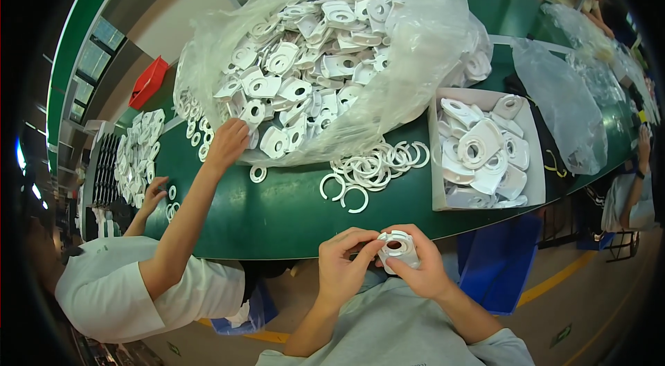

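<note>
Both my hands meet just below the green table's near edge (277, 227). My right hand (422, 265) holds a white plastic part (398, 248) with a round hole in it. The fingers of my left hand (343, 262) pinch the same part from the left side. On the table just beyond them lies a loose heap of white split rings (370, 168). To the right stands a grey cardboard box (435, 158) holding several white plastic parts (481, 148).
A big clear plastic bag (422, 40) full of white parts fills the table's middle. A co-worker in white at the left reaches one hand (228, 144) into the bag; the other hand (154, 193) rests near more parts (138, 151). Another person (634, 186) stands at the right.
</note>
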`<act>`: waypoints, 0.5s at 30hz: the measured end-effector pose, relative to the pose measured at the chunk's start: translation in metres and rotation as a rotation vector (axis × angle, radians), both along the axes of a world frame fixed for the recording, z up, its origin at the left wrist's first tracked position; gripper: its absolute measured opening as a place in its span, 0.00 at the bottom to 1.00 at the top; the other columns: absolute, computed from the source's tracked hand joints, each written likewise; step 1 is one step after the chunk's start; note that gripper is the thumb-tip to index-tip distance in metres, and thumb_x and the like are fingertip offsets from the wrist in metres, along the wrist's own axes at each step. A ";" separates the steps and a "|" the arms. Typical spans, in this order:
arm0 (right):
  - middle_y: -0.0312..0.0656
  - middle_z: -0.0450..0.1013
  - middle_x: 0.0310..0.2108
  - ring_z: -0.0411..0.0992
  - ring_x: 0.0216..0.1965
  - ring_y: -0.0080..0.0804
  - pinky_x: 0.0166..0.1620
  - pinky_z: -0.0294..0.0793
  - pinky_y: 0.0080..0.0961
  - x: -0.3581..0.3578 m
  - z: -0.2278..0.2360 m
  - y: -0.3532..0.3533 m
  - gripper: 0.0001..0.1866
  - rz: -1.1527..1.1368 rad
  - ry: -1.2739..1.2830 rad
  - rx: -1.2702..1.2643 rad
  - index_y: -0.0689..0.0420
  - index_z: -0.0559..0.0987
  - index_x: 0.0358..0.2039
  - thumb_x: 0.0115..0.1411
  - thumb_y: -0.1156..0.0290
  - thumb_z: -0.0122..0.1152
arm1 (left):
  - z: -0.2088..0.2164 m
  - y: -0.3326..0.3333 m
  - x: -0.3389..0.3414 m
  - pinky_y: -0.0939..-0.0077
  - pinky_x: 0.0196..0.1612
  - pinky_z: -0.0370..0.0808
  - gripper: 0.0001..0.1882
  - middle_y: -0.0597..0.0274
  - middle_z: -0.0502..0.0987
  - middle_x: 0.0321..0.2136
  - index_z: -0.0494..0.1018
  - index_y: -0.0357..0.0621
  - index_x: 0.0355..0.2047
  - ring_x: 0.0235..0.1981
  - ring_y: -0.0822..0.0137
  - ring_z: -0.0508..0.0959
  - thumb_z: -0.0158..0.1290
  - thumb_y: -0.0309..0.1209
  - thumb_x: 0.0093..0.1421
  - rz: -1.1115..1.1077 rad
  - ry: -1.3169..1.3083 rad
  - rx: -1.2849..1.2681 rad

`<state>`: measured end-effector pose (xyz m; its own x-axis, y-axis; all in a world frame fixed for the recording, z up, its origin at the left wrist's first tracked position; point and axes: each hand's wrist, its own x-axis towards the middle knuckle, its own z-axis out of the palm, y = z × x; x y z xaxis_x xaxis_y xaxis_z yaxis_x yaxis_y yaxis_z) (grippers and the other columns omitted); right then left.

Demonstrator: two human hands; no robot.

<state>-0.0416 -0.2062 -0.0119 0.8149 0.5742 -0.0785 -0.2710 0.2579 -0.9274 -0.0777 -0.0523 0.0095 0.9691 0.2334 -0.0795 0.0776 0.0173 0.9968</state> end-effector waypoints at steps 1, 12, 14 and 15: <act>0.42 0.73 0.40 0.73 0.41 0.24 0.43 0.75 0.22 0.000 0.001 0.000 0.20 0.008 0.010 0.002 0.63 0.67 0.50 0.56 0.84 0.53 | -0.001 0.000 -0.001 0.85 0.27 0.73 0.05 0.59 0.77 0.29 0.77 0.30 0.34 0.24 0.75 0.76 0.55 0.19 0.57 0.000 0.000 0.001; 0.42 0.71 0.42 0.74 0.39 0.26 0.42 0.74 0.23 0.001 -0.001 -0.001 0.21 0.035 0.011 0.019 0.63 0.66 0.51 0.55 0.84 0.53 | -0.006 -0.007 -0.006 0.85 0.28 0.72 0.05 0.60 0.76 0.29 0.76 0.28 0.33 0.25 0.76 0.75 0.54 0.18 0.57 0.092 -0.012 0.067; 0.42 0.73 0.40 0.75 0.37 0.26 0.40 0.74 0.21 0.002 0.003 -0.002 0.15 0.003 -0.006 0.016 0.64 0.69 0.48 0.59 0.79 0.51 | -0.008 -0.009 -0.008 0.86 0.27 0.71 0.05 0.60 0.76 0.29 0.76 0.28 0.33 0.24 0.76 0.74 0.53 0.17 0.56 0.143 -0.017 0.103; 0.42 0.73 0.40 0.75 0.37 0.26 0.40 0.74 0.21 0.002 0.002 -0.002 0.15 0.000 -0.006 0.016 0.64 0.69 0.48 0.59 0.79 0.51 | -0.008 -0.009 -0.008 0.86 0.27 0.71 0.05 0.60 0.76 0.29 0.76 0.28 0.33 0.24 0.76 0.74 0.53 0.17 0.56 0.140 -0.018 0.103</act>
<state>-0.0401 -0.2079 -0.0103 0.8153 0.5754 -0.0643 -0.2655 0.2729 -0.9247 -0.0857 -0.0616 0.0016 0.9276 0.3722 -0.0313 0.0639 -0.0756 0.9951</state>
